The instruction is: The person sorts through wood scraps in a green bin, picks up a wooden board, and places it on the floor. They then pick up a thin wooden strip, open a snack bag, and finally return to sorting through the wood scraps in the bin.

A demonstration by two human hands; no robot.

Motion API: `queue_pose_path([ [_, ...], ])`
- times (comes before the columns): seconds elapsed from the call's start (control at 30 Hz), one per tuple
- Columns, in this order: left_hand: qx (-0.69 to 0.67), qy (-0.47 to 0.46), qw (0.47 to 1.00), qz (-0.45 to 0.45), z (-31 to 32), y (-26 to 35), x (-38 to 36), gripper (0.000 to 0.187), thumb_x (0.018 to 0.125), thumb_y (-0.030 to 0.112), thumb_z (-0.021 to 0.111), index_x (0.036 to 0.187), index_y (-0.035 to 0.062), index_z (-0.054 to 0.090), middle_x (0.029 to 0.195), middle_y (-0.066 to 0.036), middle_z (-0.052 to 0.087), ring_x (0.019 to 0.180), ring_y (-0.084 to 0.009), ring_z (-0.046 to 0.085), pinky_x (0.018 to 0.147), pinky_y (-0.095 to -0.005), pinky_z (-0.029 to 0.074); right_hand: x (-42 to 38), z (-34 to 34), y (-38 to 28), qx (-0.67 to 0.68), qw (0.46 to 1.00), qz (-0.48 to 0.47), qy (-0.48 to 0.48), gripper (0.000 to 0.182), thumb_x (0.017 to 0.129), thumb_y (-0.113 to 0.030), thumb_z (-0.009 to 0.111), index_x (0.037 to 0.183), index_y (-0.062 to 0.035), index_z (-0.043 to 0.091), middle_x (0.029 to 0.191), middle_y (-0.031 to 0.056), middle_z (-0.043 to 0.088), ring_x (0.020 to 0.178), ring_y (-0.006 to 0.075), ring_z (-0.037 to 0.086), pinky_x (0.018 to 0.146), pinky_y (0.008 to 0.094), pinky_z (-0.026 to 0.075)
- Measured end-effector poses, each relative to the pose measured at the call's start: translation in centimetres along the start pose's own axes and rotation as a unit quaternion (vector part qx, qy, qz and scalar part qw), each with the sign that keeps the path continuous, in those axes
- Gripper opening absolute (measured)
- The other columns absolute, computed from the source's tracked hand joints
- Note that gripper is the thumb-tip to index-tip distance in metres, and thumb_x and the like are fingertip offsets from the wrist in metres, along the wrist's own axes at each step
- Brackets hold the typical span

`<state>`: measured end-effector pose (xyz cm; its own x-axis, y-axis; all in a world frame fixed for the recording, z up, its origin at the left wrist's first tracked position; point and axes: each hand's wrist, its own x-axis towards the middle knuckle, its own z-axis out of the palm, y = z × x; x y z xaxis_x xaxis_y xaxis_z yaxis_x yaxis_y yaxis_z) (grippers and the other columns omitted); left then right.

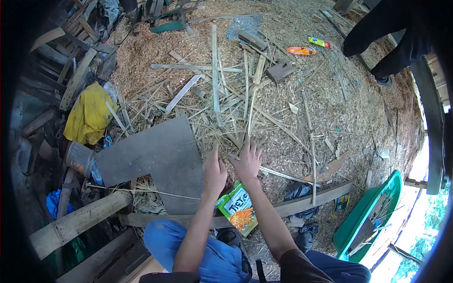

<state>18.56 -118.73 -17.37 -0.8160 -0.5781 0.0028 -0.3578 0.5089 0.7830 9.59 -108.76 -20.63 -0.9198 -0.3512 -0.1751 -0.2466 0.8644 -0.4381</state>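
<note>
My left hand [215,172] reaches forward over the litter of split bamboo strips, its index finger stretched out and nothing visible in it. Beside it, my right hand [247,164] is open, fingers spread and thumb pointing toward the left hand. Just past the fingertips lies a loose heap of thin bamboo strips [231,101], with one long pale strip [215,75] running away from me. A green and orange snack packet [238,207] shows between my forearms, partly covered by the right one. Left of my left hand is a flat grey board [155,153].
A curved plank [288,207] crosses in front of my knees. A thick bamboo pole [82,224], a plastic tub [79,159] and a yellow cloth [89,113] are at left. To the right stands a green bin [342,231]; a person [384,35] is at upper right.
</note>
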Motion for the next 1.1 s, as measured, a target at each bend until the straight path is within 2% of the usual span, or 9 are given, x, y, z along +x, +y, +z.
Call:
queue_pose_path([
  [0.23, 0.016, -0.002, 1.000, 0.000, -0.6, 0.2, -0.2, 0.058, 0.092, 0.001, 0.057, 0.149, 0.0028, 0.047, 0.138, -0.022, 0.060, 0.126, -0.0419, 0.057, 0.108, -0.0514, 0.043, -0.4, -0.2, -1.0, -0.051, 0.999, 0.002, 0.013, 0.103, 0.075, -0.029, 0.085, 0.156, 0.0009, 0.029, 0.141, 0.0184, 0.052, 0.129, 0.0360, 0.050, 0.107, 0.0502, 0.041],
  [0.37, 0.009, -0.004, 1.000, 0.018, -0.6, 0.3, -0.4, 0.051, 0.095, 0.006, 0.059, 0.146, 0.0047, 0.051, 0.141, -0.023, 0.058, 0.130, -0.0414, 0.055, 0.111, -0.0502, 0.042, 0.3, 1.0, 1.2, -0.080, 0.995, -0.036, 0.054, 0.087, 0.074, -0.022, 0.081, 0.148, -0.0001, 0.039, 0.128, 0.0192, 0.061, 0.116, 0.0367, 0.058, 0.098, 0.0498, 0.047],
  [0.5, -0.020, -0.011, 0.999, 0.031, -0.8, 0.6, -0.2, 0.045, 0.098, 0.010, 0.060, 0.142, 0.0043, 0.054, 0.142, -0.023, 0.058, 0.133, -0.0420, 0.053, 0.113, -0.0496, 0.041, 0.2, -0.5, 1.6, -0.068, 0.997, -0.028, -0.002, 0.073, 0.083, -0.024, 0.077, 0.144, -0.0024, 0.042, 0.125, 0.0161, 0.061, 0.119, 0.0349, 0.058, 0.102, 0.0526, 0.042],
  [0.57, -0.014, -0.005, 0.999, 0.033, -0.8, 1.0, -0.2, 0.045, 0.098, 0.010, 0.061, 0.142, 0.0041, 0.055, 0.142, -0.023, 0.057, 0.134, -0.0419, 0.052, 0.114, -0.0495, 0.040, 0.0, -1.3, 2.1, -0.113, 0.991, -0.064, 0.011, 0.065, 0.087, -0.020, 0.071, 0.143, -0.0033, 0.042, 0.123, 0.0169, 0.061, 0.117, 0.0345, 0.060, 0.098, 0.0524, 0.047],
  [0.6, -0.008, 0.000, 0.999, 0.037, -0.8, 1.4, -0.2, 0.045, 0.098, 0.010, 0.061, 0.141, 0.0039, 0.055, 0.143, -0.023, 0.057, 0.134, -0.0418, 0.052, 0.114, -0.0494, 0.040, -0.4, -1.6, 2.2, -0.080, 0.994, -0.067, 0.015, 0.059, 0.089, -0.015, 0.066, 0.142, -0.0037, 0.042, 0.124, 0.0190, 0.060, 0.108, 0.0376, 0.066, 0.085, 0.0517, 0.056],
  [0.63, -0.008, -0.001, 0.999, 0.037, -0.8, 1.8, -0.2, 0.045, 0.098, 0.010, 0.061, 0.141, 0.0039, 0.055, 0.143, -0.023, 0.057, 0.134, -0.0418, 0.052, 0.114, -0.0494, 0.040, -0.8, -2.0, 2.3, -0.080, 0.994, -0.066, 0.014, 0.059, 0.089, -0.015, 0.066, 0.142, -0.0037, 0.042, 0.124, 0.0190, 0.060, 0.108, 0.0376, 0.066, 0.085, 0.0517, 0.056],
  [0.7, -0.021, 0.001, 0.998, 0.055, -1.0, 2.5, 0.1, 0.044, 0.098, 0.010, 0.060, 0.141, 0.0047, 0.056, 0.145, -0.022, 0.056, 0.136, -0.0417, 0.050, 0.116, -0.0504, 0.038, -1.1, -3.1, 2.2, -0.024, 0.996, -0.084, -0.021, 0.061, 0.088, -0.012, 0.066, 0.142, -0.0032, 0.041, 0.126, 0.0208, 0.058, 0.094, 0.0412, 0.070, 0.070, 0.0497, 0.061],
  [1.03, -0.038, 0.018, 0.993, 0.106, -1.6, 6.0, 0.6, 0.049, 0.099, 0.010, 0.061, 0.147, 0.0105, 0.053, 0.157, -0.021, 0.041, 0.147, -0.0403, 0.038, 0.120, -0.0516, 0.032, -2.2, -13.1, 3.2, 0.004, 0.988, -0.141, -0.063, 0.076, 0.085, -0.007, 0.073, 0.150, -0.0056, 0.035, 0.121, 0.0241, 0.059, 0.079, 0.0454, 0.069, 0.064, 0.0508, 0.060],
  [1.1, -0.006, 0.068, 0.987, 0.148, -1.7, 6.9, 0.8, 0.051, 0.099, 0.009, 0.062, 0.149, 0.0122, 0.051, 0.161, -0.020, 0.035, 0.149, -0.0408, 0.032, 0.121, -0.0537, 0.030, -2.4, -14.6, 4.3, -0.022, 0.985, -0.169, -0.033, 0.073, 0.085, -0.006, 0.074, 0.148, -0.0056, 0.037, 0.116, 0.0216, 0.064, 0.074, 0.0401, 0.071, 0.057, 0.0466, 0.060],
])
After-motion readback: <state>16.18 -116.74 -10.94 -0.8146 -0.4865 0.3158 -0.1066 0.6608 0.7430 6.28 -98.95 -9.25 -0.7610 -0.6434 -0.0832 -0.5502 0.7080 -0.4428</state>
